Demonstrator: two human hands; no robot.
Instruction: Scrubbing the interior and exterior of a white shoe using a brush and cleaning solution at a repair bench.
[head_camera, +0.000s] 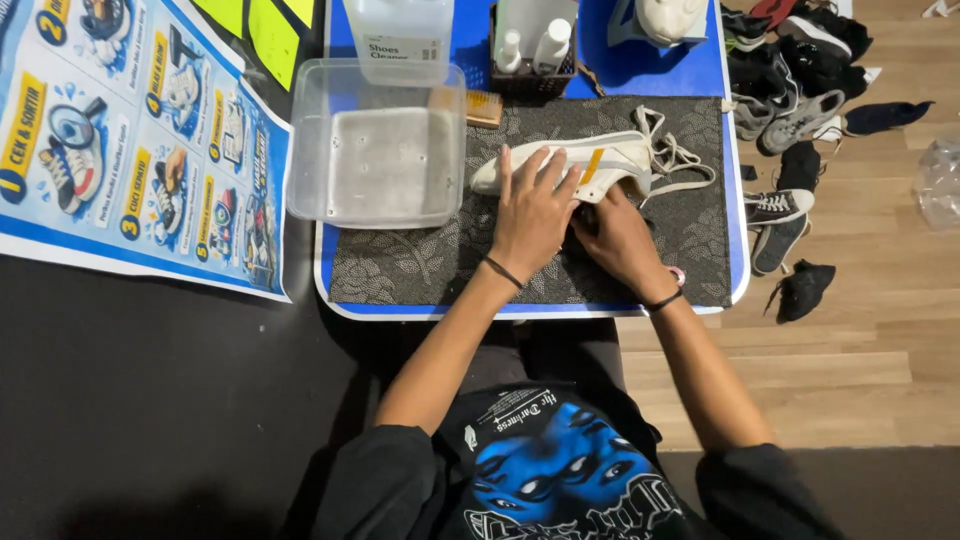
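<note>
Shoe-cleaning workshop: cleaner bottle behind clear tub, step poster left of tub, shoe pile far right.

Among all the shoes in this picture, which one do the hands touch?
The white sneaker on the grey mat; left hand and right hand rest on it. The dark shoes lie untouched on the floor.

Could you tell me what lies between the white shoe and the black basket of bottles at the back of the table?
In the head view, a small wooden brush lies between the white shoe and the black basket, on the patterned mat.
</note>
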